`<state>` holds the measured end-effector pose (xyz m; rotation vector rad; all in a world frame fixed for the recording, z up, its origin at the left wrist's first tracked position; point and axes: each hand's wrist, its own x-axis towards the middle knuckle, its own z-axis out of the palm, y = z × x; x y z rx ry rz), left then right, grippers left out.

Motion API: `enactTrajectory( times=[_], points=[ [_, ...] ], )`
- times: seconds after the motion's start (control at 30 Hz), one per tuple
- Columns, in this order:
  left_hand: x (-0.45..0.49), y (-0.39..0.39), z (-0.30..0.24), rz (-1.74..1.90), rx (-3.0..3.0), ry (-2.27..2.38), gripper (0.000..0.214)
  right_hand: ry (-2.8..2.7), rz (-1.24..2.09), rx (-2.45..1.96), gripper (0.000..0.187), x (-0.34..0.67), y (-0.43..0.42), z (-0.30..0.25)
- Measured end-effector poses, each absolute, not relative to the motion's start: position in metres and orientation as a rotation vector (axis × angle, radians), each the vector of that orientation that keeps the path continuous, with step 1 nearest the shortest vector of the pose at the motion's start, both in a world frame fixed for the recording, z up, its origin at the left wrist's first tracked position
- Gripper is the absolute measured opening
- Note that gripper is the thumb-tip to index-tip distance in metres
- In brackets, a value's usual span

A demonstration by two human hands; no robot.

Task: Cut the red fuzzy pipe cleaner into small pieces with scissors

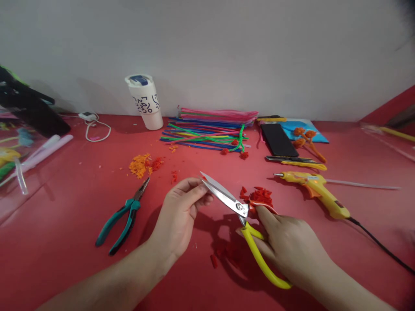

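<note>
My right hand grips a pair of scissors with one yellow and one orange-red handle. Their blades are slightly parted and point up and left. At the blade tips, my left hand is closed in a pinch around a small red piece of pipe cleaner, mostly hidden by fingers and blade. Beside the scissors lies a pile of short red pieces. More red pieces are in shadow below the blades. Orange fuzz clippings and red fuzz clippings lie beyond my left hand.
Teal-handled pliers lie left, a yellow glue gun with a cord right. Behind are pipe cleaners, a white tumbler, a black phone, orange fuzzy stems and a green stem with red tips.
</note>
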<state>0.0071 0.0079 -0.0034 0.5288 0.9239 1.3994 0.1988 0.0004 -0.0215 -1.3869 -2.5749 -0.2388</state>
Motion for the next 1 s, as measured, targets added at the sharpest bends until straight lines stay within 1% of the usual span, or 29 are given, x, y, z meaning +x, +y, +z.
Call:
enactTrajectory(
  times=[0.17,0.5,0.7,0.8,0.9,1.0],
  points=[
    [0.007,0.007,-0.005,1.406,0.529,0.931,0.003,-2.585,-0.204,-1.425,0.035,0.199,0.0,-0.022],
    [0.006,0.007,-0.005,1.421,0.577,0.944,0.004,-2.553,-0.246,-1.351,0.036,0.198,0.0,-0.02],
    [0.006,0.007,-0.003,1.429,0.567,0.981,0.002,-2.516,-0.26,-1.397,0.038,0.197,0.0,-0.019],
    [0.005,0.007,-0.004,1.402,0.583,0.966,0.002,-2.506,-0.06,-1.532,0.036,0.197,0.001,-0.016],
    [0.005,0.007,-0.007,1.338,0.591,0.943,0.004,-2.497,0.212,-1.711,0.03,0.196,0.004,-0.009],
    [0.007,0.006,-0.008,1.27,0.578,0.903,0.003,-2.423,0.473,-1.752,0.026,0.194,0.005,-0.002]
  ],
)
